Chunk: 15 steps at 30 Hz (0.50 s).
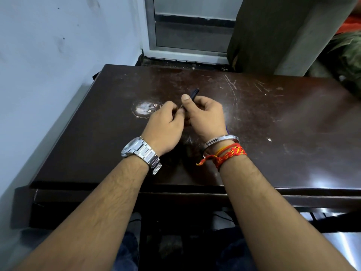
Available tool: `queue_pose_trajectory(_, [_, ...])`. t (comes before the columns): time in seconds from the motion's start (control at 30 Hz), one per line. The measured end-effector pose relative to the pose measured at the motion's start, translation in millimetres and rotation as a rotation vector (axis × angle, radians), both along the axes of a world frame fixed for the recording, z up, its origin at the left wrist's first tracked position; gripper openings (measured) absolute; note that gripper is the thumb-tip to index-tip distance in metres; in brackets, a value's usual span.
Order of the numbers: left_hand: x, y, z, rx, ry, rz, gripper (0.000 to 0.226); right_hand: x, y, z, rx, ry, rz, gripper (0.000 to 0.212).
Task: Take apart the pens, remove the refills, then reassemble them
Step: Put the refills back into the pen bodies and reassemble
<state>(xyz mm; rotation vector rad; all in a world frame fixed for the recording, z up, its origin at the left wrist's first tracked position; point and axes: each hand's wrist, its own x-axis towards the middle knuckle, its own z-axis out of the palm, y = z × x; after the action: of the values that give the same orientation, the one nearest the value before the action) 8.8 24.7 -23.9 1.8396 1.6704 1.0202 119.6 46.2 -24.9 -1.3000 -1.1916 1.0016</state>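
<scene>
Room: pale wall on the left, a metal-framed glass door (pixel 192 26) at the far side, a dark curtain (pixel 273 32) to the far right.
Surface: dark wooden desk (pixel 273 133), scratched, with a worn pale patch (pixel 145 108) just left of the hands; no loose pen parts showed on it.
Right hand (pixel 206 116): curled around a black pen (pixel 192 95), thumb laid along the barrel, likely to steady it against twisting; a steel bangle (pixel 222 140) and red thread (pixel 228 154) sat on the wrist.
Left hand (pixel 166 126): fingers pressed together at the pen's near end, seemingly pinching a small part; what exactly they held could not be told. A steel watch (pixel 140 151) was on its wrist.
Pen: above the desk's middle, clip end pointing far and up, near end hidden between the hands.
Step, as judged: unscrewing or refitting the tip section; which one was unclear.
</scene>
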Motion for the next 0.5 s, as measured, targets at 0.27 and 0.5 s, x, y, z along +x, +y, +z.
queue_pose_trajectory(0.27, [4, 2, -1, 0.103, 0.015, 0.010, 0.015, -4, 2, 4, -0.038, 0.208, 0.028, 0.028])
queue_pose_trajectory(0.5, [10, 6, 1, 0.040, 0.019, 0.028, 0.018, -2, -1, 4, -0.037, 0.164, -0.067, 0.037])
